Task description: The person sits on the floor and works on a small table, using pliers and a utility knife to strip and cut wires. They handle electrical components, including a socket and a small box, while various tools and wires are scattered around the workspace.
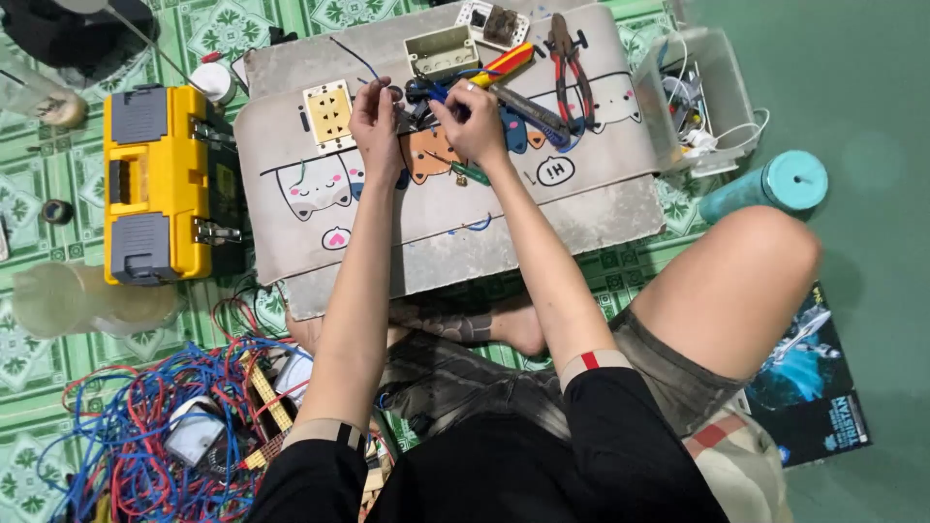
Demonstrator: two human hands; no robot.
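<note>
Upper centre: left hand (376, 121) and right hand (475, 121) are pinching a small part (412, 111), mostly hidden between fingers, beside socket (329, 114).

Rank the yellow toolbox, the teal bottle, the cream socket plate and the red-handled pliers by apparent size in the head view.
1. Yellow toolbox, clearly largest.
2. Teal bottle.
3. Red-handled pliers and cream socket plate: too alike to rank; the pliers look longer, the plate wider.

Green patterned floor mat (58, 184)
</note>
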